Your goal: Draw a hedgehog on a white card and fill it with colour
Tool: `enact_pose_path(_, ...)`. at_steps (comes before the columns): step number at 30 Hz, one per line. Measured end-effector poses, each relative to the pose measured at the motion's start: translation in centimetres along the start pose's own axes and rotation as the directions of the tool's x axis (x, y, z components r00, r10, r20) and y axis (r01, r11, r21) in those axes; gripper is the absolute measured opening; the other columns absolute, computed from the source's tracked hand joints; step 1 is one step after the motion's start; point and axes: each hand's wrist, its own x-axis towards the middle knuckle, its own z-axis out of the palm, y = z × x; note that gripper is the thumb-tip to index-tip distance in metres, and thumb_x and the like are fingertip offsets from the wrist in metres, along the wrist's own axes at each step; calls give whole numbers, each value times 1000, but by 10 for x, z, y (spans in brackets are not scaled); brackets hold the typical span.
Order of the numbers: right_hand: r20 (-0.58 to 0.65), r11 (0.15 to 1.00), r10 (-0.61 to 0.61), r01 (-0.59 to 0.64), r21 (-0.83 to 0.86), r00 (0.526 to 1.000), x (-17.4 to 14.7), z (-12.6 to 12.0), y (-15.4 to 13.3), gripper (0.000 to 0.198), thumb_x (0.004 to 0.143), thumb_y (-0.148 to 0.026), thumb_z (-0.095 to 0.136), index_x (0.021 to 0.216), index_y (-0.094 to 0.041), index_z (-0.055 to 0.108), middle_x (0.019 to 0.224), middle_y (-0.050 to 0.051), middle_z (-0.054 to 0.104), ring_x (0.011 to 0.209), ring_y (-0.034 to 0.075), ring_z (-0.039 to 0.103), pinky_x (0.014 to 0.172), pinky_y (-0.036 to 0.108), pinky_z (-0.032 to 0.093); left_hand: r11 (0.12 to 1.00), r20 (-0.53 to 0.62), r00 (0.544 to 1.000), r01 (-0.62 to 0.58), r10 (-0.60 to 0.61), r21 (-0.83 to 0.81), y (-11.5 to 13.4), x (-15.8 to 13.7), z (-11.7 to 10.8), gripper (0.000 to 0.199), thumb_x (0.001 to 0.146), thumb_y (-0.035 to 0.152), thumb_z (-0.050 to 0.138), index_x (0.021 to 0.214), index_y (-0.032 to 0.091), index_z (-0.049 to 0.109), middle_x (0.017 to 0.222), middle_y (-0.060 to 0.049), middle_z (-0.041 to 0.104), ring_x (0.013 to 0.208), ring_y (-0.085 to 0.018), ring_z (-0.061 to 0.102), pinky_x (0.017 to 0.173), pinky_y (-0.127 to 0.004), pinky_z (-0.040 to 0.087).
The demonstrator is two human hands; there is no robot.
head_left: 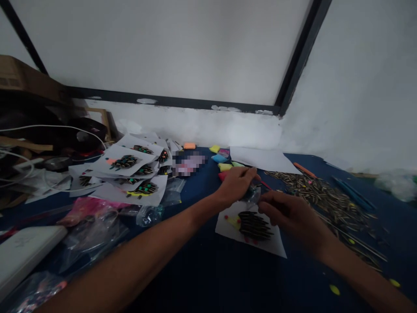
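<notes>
My left hand [237, 184] is closed, its fingers bent over a small clear plastic bag [252, 196]. My right hand [286, 211] curls in from the other side, thumb and fingers close together at the bag's right edge; what they pinch, if anything, is hidden. Beneath both hands lies a white sheet [273, 248] bearing a hedgehog figure [253, 225] with dark striped seeds for spines, a yellow head and small red dots. Just beyond my left hand are colourful soft packets, among them a blue packet [219, 158] and a yellow packet [224, 167].
A heap of striped seeds [329, 200] spreads on the right, beside a blue tool-like strip [353, 193]. Finished-looking seed pictures [122, 163] are stacked at left, near plastic bags [94, 221] and a white box [29, 252]. A blank paper [263, 159] lies by the wall.
</notes>
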Motion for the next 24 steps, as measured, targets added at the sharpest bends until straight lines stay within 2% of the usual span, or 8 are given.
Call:
enact_pose_path(5,-5,1000,15,-15,28,1000,0,0,1,20,83,-33,52,75,-19,63,57,-1,54,49,11,48,45,23,38,995,2,996,-86,86,48,-3,-1,4,34,92,32,42,79,11,66,68,-3,59,61,-10,49,58,-22,37)
enact_pose_path(10,-12,998,28,-28,51,1000,-1,2,-2,20,83,-35,52,77,-19,62,63,0,59,52,12,51,47,23,42,980,-35,986,-156,161,120,-7,0,5,32,90,31,44,77,12,65,66,-2,58,63,-10,50,61,-23,38)
enact_pose_path(13,-14,997,44,-43,59,999,-1,6,-1,19,82,-32,51,72,-19,60,56,-2,55,49,12,52,44,23,41,979,-20,984,-174,177,106,-6,-2,8,30,90,30,46,73,12,63,62,-1,55,60,-9,49,58,-22,39)
enact_pose_path(16,-54,989,93,-86,124,994,0,5,3,20,83,-31,48,69,-20,57,51,-4,52,46,12,51,42,22,39,997,74,996,-51,55,-59,-1,-4,7,31,90,38,46,79,12,60,60,1,53,51,-8,50,49,-21,40)
enact_pose_path(19,-133,975,138,-110,195,981,2,-2,7,25,85,-40,47,71,-21,54,49,-4,52,43,11,49,41,22,38,965,234,970,117,-61,-236,4,-5,-1,32,88,43,51,89,12,58,70,-3,60,54,-11,57,47,-22,46)
enact_pose_path(22,-190,963,168,-120,241,967,5,-11,10,30,85,-49,49,71,-22,53,48,-5,50,40,11,45,38,22,33,942,416,908,184,-53,-281,6,-3,-13,26,80,31,65,96,11,59,81,-7,64,57,-13,61,52,-27,51)
enact_pose_path(24,-221,958,192,-135,253,956,6,-14,10,32,82,-52,51,72,-21,54,47,-5,49,39,11,42,37,23,30,946,450,892,168,-27,-276,5,-1,-19,21,77,22,67,92,9,61,77,-6,64,55,-11,61,55,-27,51)
